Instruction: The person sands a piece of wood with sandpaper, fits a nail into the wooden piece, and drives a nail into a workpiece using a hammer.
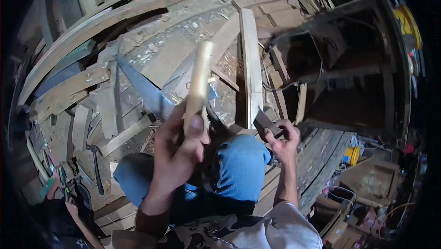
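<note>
My left hand is raised in the middle, closed around a pale, smooth, rounded wooden piece that points up and away from me. What its lower end joins is hidden by my fingers. Behind that hand a blue-grey tapered blade, like a handsaw's, lies over the boards; its near end is hidden. My right hand pinches a small dark rectangular block between thumb and fingers. The block meets or overlaps the near end of a long squared timber; contact is unclear. My knee is just below it.
Offcuts and planks lie all over the floor, with a hammer at left. A dark open-fronted cabinet stands at right, beside a thick weathered beam. Another person's hands hold something at lower left.
</note>
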Demonstrator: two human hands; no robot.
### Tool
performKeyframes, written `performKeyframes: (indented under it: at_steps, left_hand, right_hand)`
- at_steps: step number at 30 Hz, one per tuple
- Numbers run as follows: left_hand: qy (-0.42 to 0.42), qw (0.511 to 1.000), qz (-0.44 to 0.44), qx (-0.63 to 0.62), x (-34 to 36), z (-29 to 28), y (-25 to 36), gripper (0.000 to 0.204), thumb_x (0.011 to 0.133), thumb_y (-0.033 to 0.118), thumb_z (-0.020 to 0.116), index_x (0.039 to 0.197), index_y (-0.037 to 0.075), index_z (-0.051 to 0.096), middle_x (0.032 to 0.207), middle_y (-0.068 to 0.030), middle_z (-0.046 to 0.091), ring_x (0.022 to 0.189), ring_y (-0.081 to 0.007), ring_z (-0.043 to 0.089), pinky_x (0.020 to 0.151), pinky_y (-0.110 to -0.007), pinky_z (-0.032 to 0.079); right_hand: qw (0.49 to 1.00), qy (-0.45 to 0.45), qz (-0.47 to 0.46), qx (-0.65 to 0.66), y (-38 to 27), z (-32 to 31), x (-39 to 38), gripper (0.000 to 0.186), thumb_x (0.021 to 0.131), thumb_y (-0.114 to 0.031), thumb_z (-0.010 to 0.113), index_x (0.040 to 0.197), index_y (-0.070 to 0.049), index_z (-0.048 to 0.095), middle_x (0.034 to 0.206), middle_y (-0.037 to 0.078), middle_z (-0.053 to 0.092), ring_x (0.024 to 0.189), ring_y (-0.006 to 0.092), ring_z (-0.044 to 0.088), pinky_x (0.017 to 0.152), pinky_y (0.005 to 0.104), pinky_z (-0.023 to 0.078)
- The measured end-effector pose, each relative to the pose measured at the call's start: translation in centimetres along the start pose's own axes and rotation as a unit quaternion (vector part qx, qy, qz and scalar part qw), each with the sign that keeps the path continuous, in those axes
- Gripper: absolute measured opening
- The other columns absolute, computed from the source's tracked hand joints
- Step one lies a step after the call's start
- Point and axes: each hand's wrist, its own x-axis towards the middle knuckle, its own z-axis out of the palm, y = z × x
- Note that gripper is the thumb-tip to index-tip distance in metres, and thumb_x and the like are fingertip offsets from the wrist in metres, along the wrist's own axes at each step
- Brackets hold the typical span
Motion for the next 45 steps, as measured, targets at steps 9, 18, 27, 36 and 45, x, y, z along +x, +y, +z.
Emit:
performKeyframes:
  at_steps: [9, 18, 27, 36, 45]
  left_hand:
    - [-0.056, 0.997, 0.012, 0.057, -2.1, -1.5, 2.3, 0.048, 0.100, 0.024, 0.055, 0.140, 0.001, 0.043, 0.082, -0.0016, 0.059, 0.063, -0.0047, 0.053, 0.053, -0.021, 0.044]
    - [-0.138, 0.983, 0.002, -0.119, -3.3, -2.9, 4.0, 0.046, 0.105, 0.027, 0.041, 0.146, 0.009, 0.030, 0.069, -0.0023, 0.048, 0.051, -0.0071, 0.046, 0.046, -0.023, 0.040]
    - [-0.133, 0.989, 0.053, 0.030, -3.3, -5.0, 4.2, 0.046, 0.104, 0.023, 0.038, 0.143, -0.002, 0.034, 0.095, -0.0116, 0.058, 0.062, -0.0117, 0.056, 0.058, -0.025, 0.048]
    - [-0.024, 0.989, 0.042, 0.141, -6.3, -6.9, 5.0, 0.039, 0.102, 0.021, 0.042, 0.134, -0.001, 0.044, 0.072, -0.0003, 0.053, 0.056, -0.0064, 0.046, 0.054, -0.024, 0.040]
    - [-0.020, 0.962, 0.078, 0.260, -8.1, -7.8, 4.6, 0.036, 0.096, 0.010, 0.049, 0.129, -0.004, 0.046, 0.072, -0.0075, 0.055, 0.061, -0.0142, 0.054, 0.058, -0.030, 0.043]
  right_hand:
    - [0.904, 0.006, -0.405, 0.138, -14.9, 1.4, 6.6, 0.027, 0.059, 0.005, 0.062, 0.086, 0.002, 0.061, 0.069, 0.012, 0.064, 0.056, 0.0202, 0.062, 0.054, 0.0269, 0.049]
    - [0.868, -0.049, -0.490, 0.064, -22.7, 2.3, 8.8, 0.024, 0.057, 0.006, 0.061, 0.080, 0.003, 0.064, 0.062, 0.008, 0.061, 0.048, 0.0144, 0.053, 0.046, 0.0234, 0.039]
    - [0.868, -0.165, -0.457, 0.105, -21.9, 3.2, 11.2, 0.016, 0.072, -0.001, 0.077, 0.087, 0.001, 0.071, 0.068, 0.010, 0.067, 0.053, 0.0146, 0.063, 0.049, 0.0238, 0.046]
    - [0.828, -0.185, -0.491, 0.198, -21.9, 6.9, 10.2, 0.013, 0.069, 0.000, 0.074, 0.080, 0.002, 0.068, 0.068, 0.011, 0.068, 0.057, 0.0168, 0.066, 0.052, 0.0247, 0.050]
    - [0.800, -0.250, -0.520, 0.163, -22.7, 7.7, 7.9, 0.018, 0.065, -0.001, 0.075, 0.079, 0.003, 0.066, 0.067, 0.012, 0.067, 0.058, 0.0202, 0.066, 0.055, 0.0266, 0.053]
